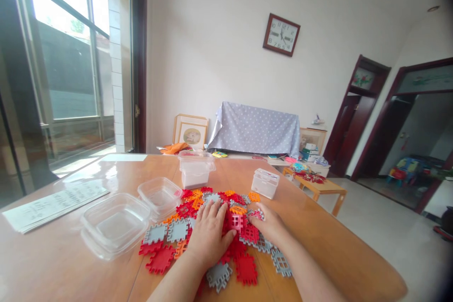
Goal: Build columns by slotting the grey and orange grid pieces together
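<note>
A loose pile of square interlocking plastic tiles with toothed edges lies on the table, in red, orange, grey and pink. My left hand (208, 233) rests palm down on the pile, fingers stretched out and slightly spread. To its right, my right hand (271, 224) has thumb and fingers bent around a small toothed plastic tile (260, 214), mostly covered by the fingers. A pink window tile (236, 222) sits between the two hands. Grey solid tiles (177, 230) lie left of my left hand, and a red tile (246, 269) is in front.
Open clear plastic tubs (116, 224) stand at the left of the wooden table (336, 245), beside white printed sheets (53, 205). Behind the pile are stacked clear containers (195, 174) and a smaller clear box (264, 184). A low wooden stool (327, 188) holds red items beyond the table.
</note>
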A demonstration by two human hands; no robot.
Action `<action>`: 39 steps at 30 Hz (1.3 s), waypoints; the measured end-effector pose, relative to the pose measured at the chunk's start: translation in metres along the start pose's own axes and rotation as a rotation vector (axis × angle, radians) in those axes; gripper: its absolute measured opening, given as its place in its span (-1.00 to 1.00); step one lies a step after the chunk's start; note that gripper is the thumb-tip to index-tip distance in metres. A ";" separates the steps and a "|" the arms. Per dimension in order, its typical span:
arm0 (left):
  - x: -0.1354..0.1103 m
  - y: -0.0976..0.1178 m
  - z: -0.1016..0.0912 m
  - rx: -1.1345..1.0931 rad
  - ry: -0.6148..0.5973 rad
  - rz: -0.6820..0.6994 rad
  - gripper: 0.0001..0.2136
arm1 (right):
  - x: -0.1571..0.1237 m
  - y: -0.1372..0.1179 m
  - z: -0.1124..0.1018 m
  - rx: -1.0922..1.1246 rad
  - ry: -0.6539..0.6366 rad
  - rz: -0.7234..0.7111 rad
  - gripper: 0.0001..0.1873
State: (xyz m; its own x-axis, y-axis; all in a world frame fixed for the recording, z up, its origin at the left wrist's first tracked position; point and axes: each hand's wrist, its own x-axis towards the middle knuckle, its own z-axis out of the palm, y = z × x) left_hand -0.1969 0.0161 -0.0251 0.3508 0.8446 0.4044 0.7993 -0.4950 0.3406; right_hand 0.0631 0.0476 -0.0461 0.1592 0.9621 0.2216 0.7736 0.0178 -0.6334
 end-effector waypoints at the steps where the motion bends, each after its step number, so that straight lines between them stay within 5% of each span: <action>1: 0.000 0.000 0.000 0.003 -0.009 -0.004 -0.30 | 0.003 0.000 0.003 0.077 0.010 -0.004 -0.29; 6: -0.001 0.002 -0.002 -0.003 -0.025 -0.029 -0.28 | 0.019 -0.004 0.013 0.452 0.036 0.126 -0.37; 14: 0.000 -0.002 0.005 -0.074 0.012 -0.058 -0.23 | 0.030 -0.031 0.020 0.684 0.033 0.224 -0.50; 23: 0.004 -0.003 0.012 -0.302 0.183 -0.124 -0.20 | 0.039 -0.101 0.027 0.859 0.001 0.168 -0.51; 30: 0.007 -0.006 0.011 -0.412 0.295 -0.103 -0.21 | 0.028 -0.152 0.036 0.968 -0.154 0.065 -0.55; 34: 0.009 -0.009 0.011 -0.370 0.403 -0.118 -0.30 | 0.018 -0.150 0.019 1.041 -0.236 0.006 -0.55; 39: 0.010 -0.012 0.008 -0.239 0.473 -0.148 -0.38 | 0.010 -0.110 -0.018 0.942 -0.042 0.070 -0.46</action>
State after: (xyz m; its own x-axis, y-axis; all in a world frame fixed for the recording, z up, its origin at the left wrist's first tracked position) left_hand -0.1993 0.0321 -0.0318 -0.0589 0.7523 0.6561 0.6712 -0.4567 0.5839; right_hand -0.0097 0.0499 0.0392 0.1499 0.9781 0.1446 -0.0539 0.1542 -0.9866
